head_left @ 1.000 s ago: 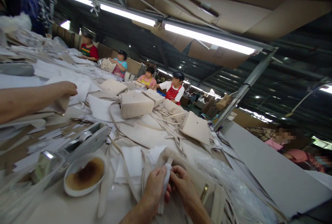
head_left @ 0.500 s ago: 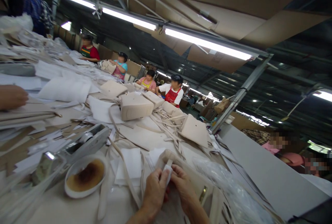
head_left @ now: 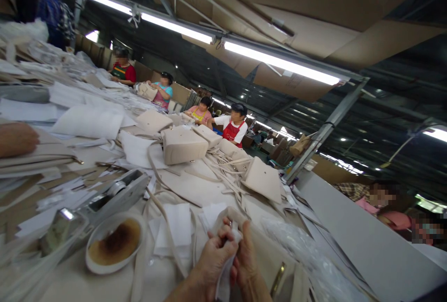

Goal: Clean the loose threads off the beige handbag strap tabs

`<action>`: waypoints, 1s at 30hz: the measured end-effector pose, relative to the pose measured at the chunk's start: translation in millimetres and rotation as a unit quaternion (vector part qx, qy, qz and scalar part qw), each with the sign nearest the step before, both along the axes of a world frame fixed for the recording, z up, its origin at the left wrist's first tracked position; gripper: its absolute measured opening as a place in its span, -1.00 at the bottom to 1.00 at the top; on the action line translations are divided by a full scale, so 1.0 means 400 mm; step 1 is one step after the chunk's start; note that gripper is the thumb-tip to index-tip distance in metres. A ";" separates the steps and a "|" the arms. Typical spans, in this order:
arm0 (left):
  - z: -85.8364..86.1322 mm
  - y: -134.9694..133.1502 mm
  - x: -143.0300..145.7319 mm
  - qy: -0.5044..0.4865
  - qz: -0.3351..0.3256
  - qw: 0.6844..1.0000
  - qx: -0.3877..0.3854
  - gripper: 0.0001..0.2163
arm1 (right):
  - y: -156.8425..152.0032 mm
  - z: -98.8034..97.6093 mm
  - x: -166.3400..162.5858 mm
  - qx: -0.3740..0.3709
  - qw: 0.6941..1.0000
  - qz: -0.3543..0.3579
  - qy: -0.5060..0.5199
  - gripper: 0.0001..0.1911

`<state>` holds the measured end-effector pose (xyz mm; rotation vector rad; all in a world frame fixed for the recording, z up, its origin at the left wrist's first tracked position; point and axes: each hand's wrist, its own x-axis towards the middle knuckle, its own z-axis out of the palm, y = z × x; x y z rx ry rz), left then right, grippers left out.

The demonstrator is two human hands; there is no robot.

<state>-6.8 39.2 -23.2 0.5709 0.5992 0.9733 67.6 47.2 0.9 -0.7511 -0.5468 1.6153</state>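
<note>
Both hands are at the bottom middle of the head view, close together over a beige handbag. My left hand is closed, its thumb and fingers pinching a thin white wrapping strip. The strip hangs down between the two hands, and its upper part lies around a piece at the bag's top edge. My right hand presses on the strip from the other side, its fingers partly hidden behind it. A gold metal clasp shows on the bag's front.
To the left stand a white dish of brown glue-like stuff and a grey metal tool. White sheets, straps and beige bags cover the table. Clear plastic lies right. A co-worker's hand reaches in left.
My hands have moved slightly up and right. The left fingers have curled around the white strip, and the right hand has turned more upright. A longer tail of strip shows below.
</note>
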 end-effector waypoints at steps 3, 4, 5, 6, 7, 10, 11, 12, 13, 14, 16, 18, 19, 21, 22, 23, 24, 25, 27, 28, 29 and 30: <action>-0.013 0.003 0.009 0.098 0.051 0.991 0.075 -0.70 | -0.001 -0.002 -0.002 -0.020 0.997 -0.021 -0.072 -0.28; -0.015 0.002 0.009 0.130 0.065 0.984 0.099 -0.75 | -0.004 -0.001 0.002 -0.032 0.994 -0.017 -0.106 -0.22; -0.016 0.000 0.007 0.154 0.077 0.977 0.122 -0.80 | -0.008 0.002 0.010 -0.043 0.988 -0.013 -0.144 -0.18; -0.015 -0.003 0.004 0.171 0.088 0.971 0.140 -0.83 | -0.012 0.008 0.019 -0.050 0.981 -0.011 -0.186 -0.15; -0.013 -0.007 0.001 0.183 0.095 0.967 0.151 -0.86 | -0.016 0.015 0.029 -0.059 0.969 -0.017 -0.238 -0.14; -0.004 -0.018 -0.007 0.217 0.096 0.959 0.155 -0.88 | -0.029 0.057 0.055 -0.053 0.889 -0.096 -0.445 -0.18; -0.002 -0.021 -0.008 0.229 0.095 0.956 0.155 -0.87 | -0.033 0.075 0.059 -0.037 0.851 -0.129 -0.507 -0.24; 0.000 -0.023 -0.009 0.239 0.096 0.953 0.158 -0.86 | -0.036 0.094 0.059 -0.018 0.808 -0.156 -0.568 -0.32; 0.000 -0.024 -0.010 0.248 0.099 0.950 0.164 -0.85 | -0.039 0.112 0.056 0.001 0.763 -0.172 -0.623 -0.40; 0.000 -0.024 -0.010 0.255 0.103 0.946 0.173 -0.84 | -0.041 0.127 0.051 0.021 0.721 -0.176 -0.670 -0.48; -0.003 -0.024 -0.010 0.265 0.113 0.940 0.185 -0.85 | -0.038 0.147 0.037 0.047 0.646 -0.159 -0.745 -0.59; -0.007 -0.022 -0.010 0.273 0.121 0.935 0.191 -0.86 | -0.027 0.150 0.028 0.078 0.624 -0.133 -0.766 -0.68; -0.009 -0.020 -0.010 0.275 0.122 0.934 0.193 -0.87 | -0.019 0.148 0.027 0.093 0.630 -0.122 -0.761 -0.71; -0.014 -0.018 -0.010 0.277 0.121 0.934 0.193 -0.87 | -0.005 0.141 0.029 0.110 0.648 -0.107 -0.746 -0.74; -0.016 -0.016 -0.010 0.275 0.121 0.934 0.192 -0.86 | 0.001 0.137 0.032 0.111 0.657 -0.102 -0.739 -0.73; -0.018 -0.015 -0.010 0.271 0.121 0.936 0.189 -0.86 | 0.003 0.134 0.034 0.109 0.665 -0.098 -0.732 -0.72; -0.019 -0.014 -0.009 0.266 0.122 0.938 0.187 -0.85 | 0.003 0.131 0.036 0.108 0.675 -0.095 -0.724 -0.71; -0.020 -0.013 -0.009 0.259 0.124 0.940 0.183 -0.85 | 0.001 0.128 0.038 0.105 0.684 -0.095 -0.715 -0.69; -0.018 -0.012 -0.009 0.247 0.122 0.947 0.169 -0.83 | -0.012 0.120 0.041 0.094 0.703 -0.102 -0.697 -0.69; -0.016 -0.012 -0.009 0.241 0.118 0.950 0.158 -0.82 | -0.021 0.115 0.043 0.088 0.713 -0.106 -0.687 -0.69; -0.013 -0.013 -0.009 0.235 0.113 0.954 0.148 -0.81 | -0.030 0.108 0.046 0.081 0.723 -0.111 -0.678 -0.70; -0.010 -0.014 -0.008 0.227 0.107 0.958 0.139 -0.80 | -0.039 0.102 0.050 0.074 0.732 -0.115 -0.668 -0.71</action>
